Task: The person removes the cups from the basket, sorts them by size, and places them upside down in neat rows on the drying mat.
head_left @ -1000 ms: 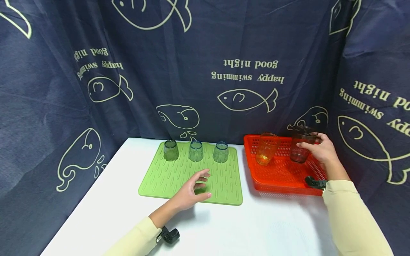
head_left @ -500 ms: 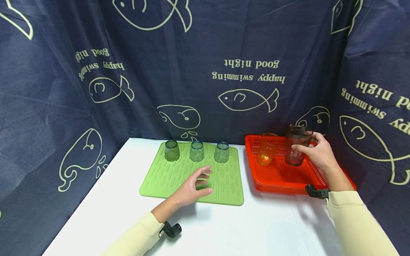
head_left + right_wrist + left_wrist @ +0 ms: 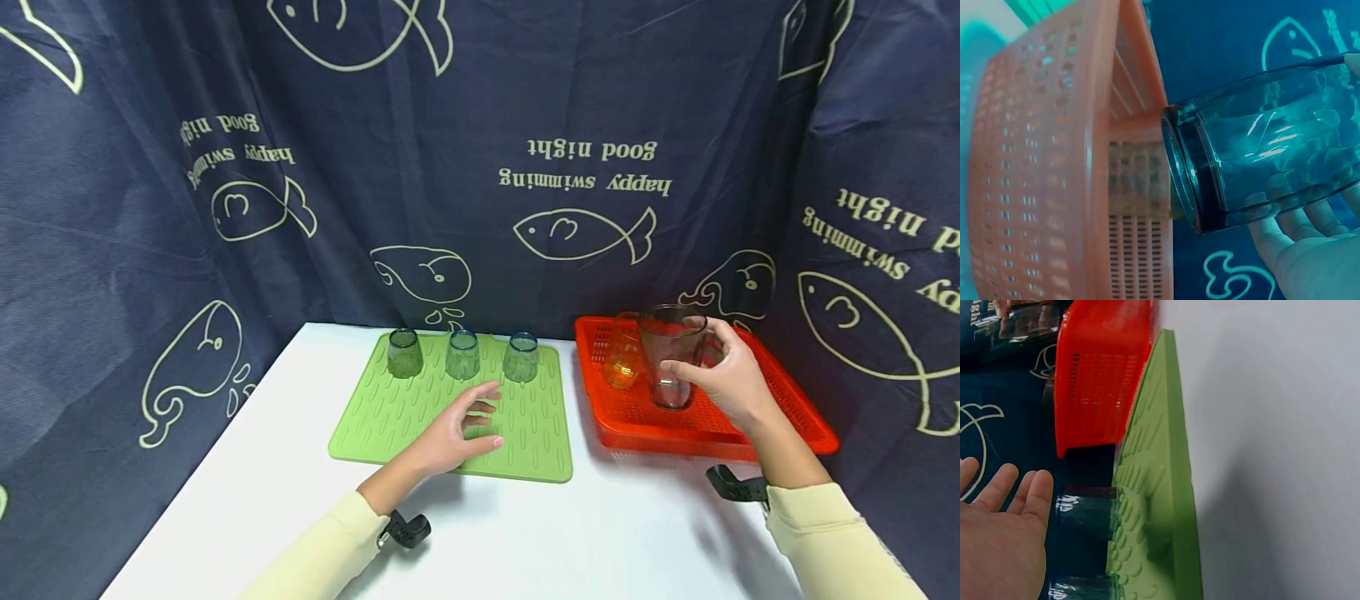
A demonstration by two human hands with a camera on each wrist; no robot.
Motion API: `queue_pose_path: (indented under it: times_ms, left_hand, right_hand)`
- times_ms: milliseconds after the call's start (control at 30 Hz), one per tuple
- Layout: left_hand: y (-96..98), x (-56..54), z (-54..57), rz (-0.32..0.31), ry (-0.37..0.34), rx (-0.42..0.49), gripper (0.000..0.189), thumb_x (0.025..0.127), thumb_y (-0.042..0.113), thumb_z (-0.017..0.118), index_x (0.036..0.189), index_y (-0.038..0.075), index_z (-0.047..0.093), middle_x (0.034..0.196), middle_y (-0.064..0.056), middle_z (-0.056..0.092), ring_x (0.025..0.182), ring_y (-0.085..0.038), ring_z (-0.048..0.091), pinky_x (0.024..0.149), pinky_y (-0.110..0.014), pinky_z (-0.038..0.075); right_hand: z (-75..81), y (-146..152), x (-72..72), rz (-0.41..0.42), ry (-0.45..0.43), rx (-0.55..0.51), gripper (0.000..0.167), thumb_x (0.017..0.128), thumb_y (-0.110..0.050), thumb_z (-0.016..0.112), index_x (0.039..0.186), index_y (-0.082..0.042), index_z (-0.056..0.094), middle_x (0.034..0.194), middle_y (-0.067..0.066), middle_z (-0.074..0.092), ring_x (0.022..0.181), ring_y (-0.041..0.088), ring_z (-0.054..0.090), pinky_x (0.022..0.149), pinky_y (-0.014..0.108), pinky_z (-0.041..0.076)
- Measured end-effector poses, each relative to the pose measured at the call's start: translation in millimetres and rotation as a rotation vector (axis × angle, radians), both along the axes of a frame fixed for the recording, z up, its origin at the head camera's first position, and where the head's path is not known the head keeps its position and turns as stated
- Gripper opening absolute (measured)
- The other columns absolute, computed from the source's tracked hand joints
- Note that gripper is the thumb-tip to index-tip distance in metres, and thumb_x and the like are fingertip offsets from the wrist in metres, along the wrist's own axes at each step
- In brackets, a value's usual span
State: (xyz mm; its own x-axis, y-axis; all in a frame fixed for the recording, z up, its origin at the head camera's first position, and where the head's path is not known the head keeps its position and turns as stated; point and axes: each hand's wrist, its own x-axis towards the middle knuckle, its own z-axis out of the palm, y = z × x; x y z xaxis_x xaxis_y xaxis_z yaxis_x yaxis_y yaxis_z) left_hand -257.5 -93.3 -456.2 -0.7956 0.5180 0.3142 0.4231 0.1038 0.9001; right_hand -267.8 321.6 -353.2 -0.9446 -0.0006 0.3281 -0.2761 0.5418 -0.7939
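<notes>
My right hand (image 3: 723, 379) grips a tall smoky drinking glass (image 3: 667, 362) round its side, thumb in front. The glass stands upright over the red basket (image 3: 675, 443); in the right wrist view its thick base (image 3: 1194, 172) shows at the basket's rim. Behind and left of it, partly covered, an amber glass (image 3: 621, 367) stands inside the basket. My left hand (image 3: 453, 429) hovers, fingers spread and relaxed, over the front of the green drying mat (image 3: 375, 425), holding nothing. Along the mat's back edge stand a dark green glass (image 3: 405, 356) and two bluish glasses (image 3: 462, 358).
The white table (image 3: 570, 533) carries the mat on the left and the basket on the right. A dark blue curtain (image 3: 480, 100) with fish prints closes off the back and both sides. Black wrist cameras (image 3: 408, 530) sit on both wrists.
My right hand has carried the smoky glass leftward and toward me, from the basket's back right to next to the amber glass. My left hand has barely shifted.
</notes>
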Motion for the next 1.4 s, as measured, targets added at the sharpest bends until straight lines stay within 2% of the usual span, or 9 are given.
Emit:
queue_pose_path:
  times_ms: [167,300,600,900,1100,1267,1400]
  left_hand:
    - [3.0,0.9,3.4,-0.028,-0.017,0.017,0.079,0.092,0.008,0.075,0.158,0.015,0.034,0.151,-0.014,0.047,0.133,-0.036,0.051,0.116,-0.053,0.045]
    - [5.5,2.1,5.4,-0.038,-0.027,0.022,0.077,0.093,0.01,0.074,0.158,0.014,0.034,0.151,-0.015,0.047,0.133,-0.037,0.053,0.115,-0.052,0.046]
    - [11.1,4.5,9.3,-0.072,-0.058,0.059,0.078,0.093,0.008,0.074,0.158,0.013,0.033,0.152,-0.016,0.046,0.135,-0.038,0.052,0.116,-0.052,0.045]
    - [17.4,5.8,9.9,-0.081,-0.059,0.089,0.077,0.092,0.007,0.074,0.158,0.011,0.034,0.15,-0.018,0.046,0.134,-0.041,0.052,0.115,-0.051,0.047]
    - [22.9,10.1,13.3,-0.088,-0.086,0.099,0.079,0.091,0.006,0.075,0.158,0.01,0.034,0.151,-0.019,0.046,0.135,-0.044,0.05,0.116,-0.052,0.045]
    - [26.6,13.9,14.8,-0.089,-0.116,0.095,0.082,0.089,0.008,0.078,0.158,0.01,0.034,0.152,-0.018,0.047,0.135,-0.04,0.052,0.115,-0.048,0.047]
    - [29.2,16.2,15.4,-0.107,-0.134,0.109,0.084,0.087,0.007,0.079,0.158,0.01,0.034,0.152,-0.021,0.045,0.135,-0.042,0.051,0.116,-0.054,0.045]
  right_hand:
    - [-3.1,-15.7,10.5,0.072,0.051,-0.042,0.067,0.085,-0.012,0.084,0.141,-0.014,0.047,0.112,-0.016,0.065,0.092,0.002,0.067,0.081,0.01,0.054]
    - [-4.7,-25.3,18.7,0.097,0.053,-0.056,0.067,0.084,-0.01,0.085,0.14,-0.013,0.049,0.116,-0.015,0.065,0.095,0.002,0.068,0.083,0.01,0.055]
    - [-10.4,-43.4,34.1,0.097,0.09,0.049,0.073,0.079,-0.016,0.09,0.142,-0.015,0.054,0.12,-0.008,0.063,0.103,0.0,0.06,0.087,0.005,0.048]
    - [-10.7,-60.0,45.1,0.157,0.098,0.061,0.072,0.077,-0.014,0.091,0.14,-0.018,0.056,0.114,-0.008,0.065,0.092,0.006,0.069,0.079,0.015,0.058]
    - [-19.0,-71.2,50.7,0.186,0.121,0.112,0.077,0.072,-0.017,0.094,0.14,-0.02,0.058,0.118,0.003,0.068,0.095,0.004,0.067,0.081,0.015,0.056]
    - [-27.2,-81.5,55.4,0.222,0.121,0.142,0.084,0.067,-0.021,0.098,0.141,-0.026,0.058,0.123,-0.004,0.069,0.103,0.003,0.066,0.087,0.012,0.053]
    - [-32.2,-89.8,57.0,0.26,0.13,0.15,0.082,0.066,-0.023,0.099,0.138,-0.026,0.059,0.126,-0.007,0.068,0.109,0.006,0.066,0.092,0.012,0.052]
